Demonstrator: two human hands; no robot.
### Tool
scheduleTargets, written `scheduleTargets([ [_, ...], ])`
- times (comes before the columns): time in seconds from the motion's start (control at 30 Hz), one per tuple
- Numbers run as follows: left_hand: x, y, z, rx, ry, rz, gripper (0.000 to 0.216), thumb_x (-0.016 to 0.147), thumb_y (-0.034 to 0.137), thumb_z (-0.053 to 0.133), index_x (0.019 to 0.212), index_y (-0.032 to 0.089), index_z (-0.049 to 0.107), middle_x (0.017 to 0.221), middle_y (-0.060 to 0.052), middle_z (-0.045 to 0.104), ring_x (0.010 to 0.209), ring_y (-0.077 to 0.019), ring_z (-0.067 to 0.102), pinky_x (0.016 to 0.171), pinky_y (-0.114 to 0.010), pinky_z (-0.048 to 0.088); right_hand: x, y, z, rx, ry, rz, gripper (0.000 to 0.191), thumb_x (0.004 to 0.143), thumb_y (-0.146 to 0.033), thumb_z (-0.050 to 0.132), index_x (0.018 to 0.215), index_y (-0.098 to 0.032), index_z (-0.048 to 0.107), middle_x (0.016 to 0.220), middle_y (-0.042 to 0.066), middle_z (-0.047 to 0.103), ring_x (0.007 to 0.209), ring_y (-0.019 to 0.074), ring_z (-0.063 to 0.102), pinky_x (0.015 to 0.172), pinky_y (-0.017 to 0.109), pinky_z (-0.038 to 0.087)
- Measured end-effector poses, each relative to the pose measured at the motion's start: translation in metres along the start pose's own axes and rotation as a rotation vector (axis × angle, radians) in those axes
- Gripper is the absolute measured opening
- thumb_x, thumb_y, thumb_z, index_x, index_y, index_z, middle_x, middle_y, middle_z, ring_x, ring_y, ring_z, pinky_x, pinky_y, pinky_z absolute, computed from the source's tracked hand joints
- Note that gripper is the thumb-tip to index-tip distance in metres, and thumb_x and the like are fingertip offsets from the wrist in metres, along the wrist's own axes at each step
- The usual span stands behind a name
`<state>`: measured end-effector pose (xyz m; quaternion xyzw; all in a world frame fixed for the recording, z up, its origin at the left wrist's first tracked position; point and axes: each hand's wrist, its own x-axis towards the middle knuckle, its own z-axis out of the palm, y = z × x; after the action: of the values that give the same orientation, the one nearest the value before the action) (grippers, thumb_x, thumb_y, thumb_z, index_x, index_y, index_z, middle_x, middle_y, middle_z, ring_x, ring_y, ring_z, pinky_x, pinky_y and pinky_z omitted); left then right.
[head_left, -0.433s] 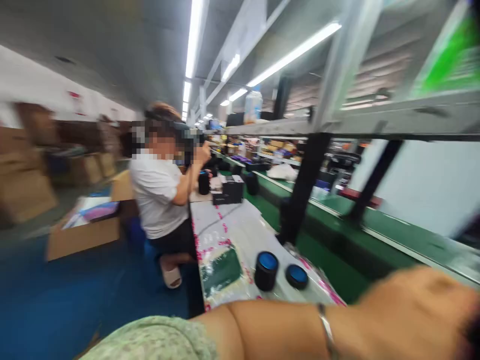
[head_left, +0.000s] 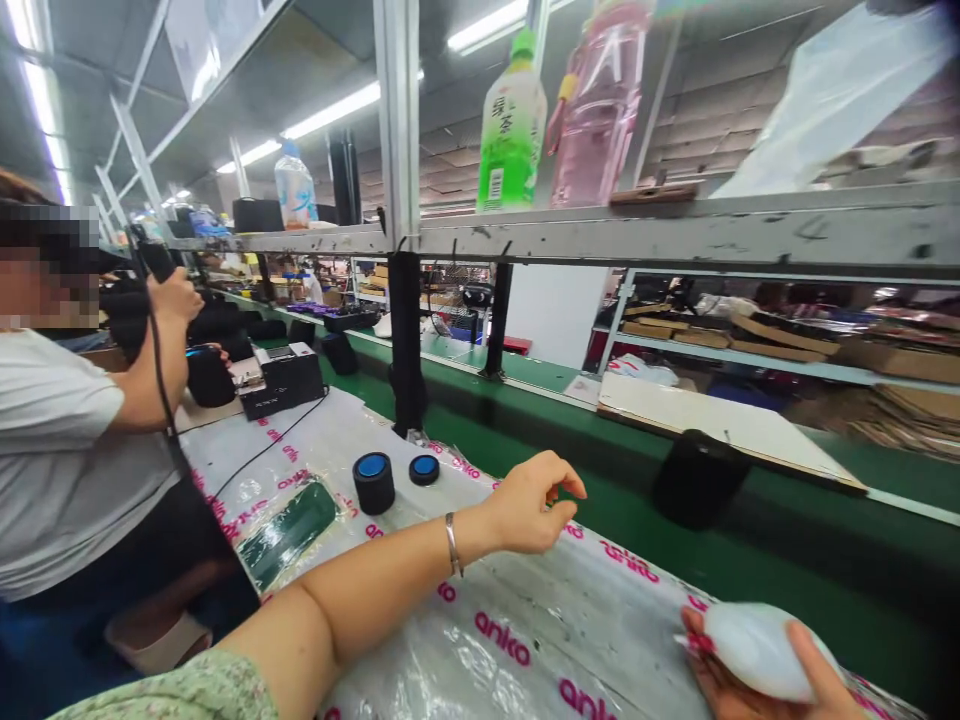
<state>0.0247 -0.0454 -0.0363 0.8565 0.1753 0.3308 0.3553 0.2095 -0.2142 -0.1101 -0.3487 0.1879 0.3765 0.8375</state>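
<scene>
Two hands seen over plastic-covered surface (head_left: 525,620). Left hand (head_left: 525,510) held empty, fingers loosely curled, reaching toward green belt (head_left: 637,520). White pouch (head_left: 757,650) gripped in right hand (head_left: 757,690) at lower right. Black cylinder (head_left: 697,478) on belt likely to be picked next.

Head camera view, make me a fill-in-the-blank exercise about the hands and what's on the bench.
1. The right hand holds a ____ rounded object.
2. The left hand, empty, wears a ____ at the wrist.
3. The two black cylinders have ____ tops.
4. The plastic sheet is printed with the word ____.

Missing: white; bracelet; blue; anko
</scene>
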Motion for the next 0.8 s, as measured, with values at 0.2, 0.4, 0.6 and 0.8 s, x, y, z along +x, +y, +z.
scheduleTargets([
  [0.2,0.045,-0.033,0.064,0.048,-0.23,-0.226,0.024,0.073,0.032,0.068,0.089,0.016,0.061,0.069,0.001,0.062,0.067,-0.0123,0.059,0.069,-0.027,0.049,-0.006,-0.001,0.008,0.02,-0.051,0.02,0.034,0.107,-0.022,0.047,0.142,-0.02,0.045,0.111,0.014,0.041,0.101,0.0314,0.045,0.074,0.043,0.05],
  [0.4,0.126,-0.065,0.122,0.101,-0.226,-0.324,0.045,0.085,0.04,0.059,0.122,0.015,0.052,0.125,-0.011,0.055,0.112,-0.0226,0.055,0.096,-0.047,0.046,-0.005,0.0,0.01,0.097,-0.075,0.051,0.035,0.109,-0.029,0.054,0.135,-0.007,0.046,0.112,0.015,0.037,0.103,0.0254,0.042,0.092,0.041,0.044],
  [0.6,0.162,-0.061,0.171,0.04,-0.155,-0.327,0.041,0.087,0.038,0.056,0.121,0.015,0.052,0.124,-0.011,0.055,0.109,-0.0216,0.056,0.092,-0.045,0.05,0.0,0.005,0.013,0.168,-0.1,0.079,0.038,0.109,-0.036,0.055,0.132,-0.006,0.047,0.112,0.015,0.037,0.103,0.0254,0.041,0.092,0.041,0.043],
  [0.8,0.166,-0.052,0.179,0.053,-0.067,-0.463,0.039,0.088,0.038,0.055,0.12,0.016,0.053,0.12,-0.009,0.056,0.107,-0.0208,0.057,0.09,-0.043,0.051,0.004,0.007,0.015,0.201,-0.108,0.088,0.042,0.109,-0.042,0.054,0.129,-0.006,0.048,0.112,0.015,0.037,0.104,0.0256,0.041,0.094,0.042,0.042],
])
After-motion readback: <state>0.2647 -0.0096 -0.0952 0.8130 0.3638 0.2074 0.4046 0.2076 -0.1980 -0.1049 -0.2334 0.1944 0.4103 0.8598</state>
